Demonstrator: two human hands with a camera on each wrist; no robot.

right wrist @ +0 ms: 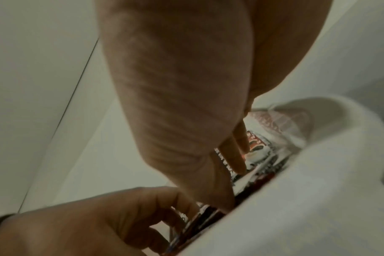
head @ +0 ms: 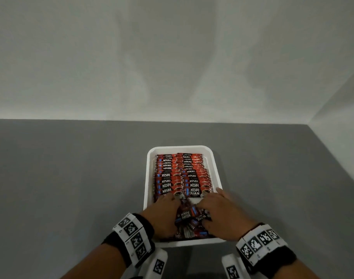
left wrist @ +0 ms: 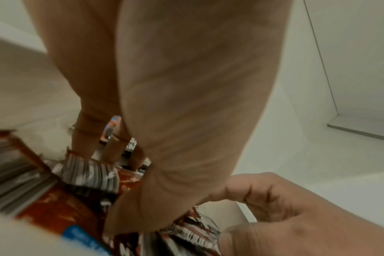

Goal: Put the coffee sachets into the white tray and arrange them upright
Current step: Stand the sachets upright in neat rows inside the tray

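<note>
A shallow white plastic tray (head: pixel 149 178) is seen on a grey tabletop (head: pixel 71 178). Two rows of red-and-black foil coffee sachets (head: pixel 180 174) are stood upright in its far part, while a loose heap of sachets (head: pixel 192 220) is left at the near end. The left hand (head: pixel 164 214) and the right hand (head: pixel 222 212) are laid on the heap, fingers curled into it; whether any sachet is pinched cannot be told.

Glossy foil sachets (head: pixel 179 174) fill a smooth matt white plastic tray (head: pixel 216 168).
</note>
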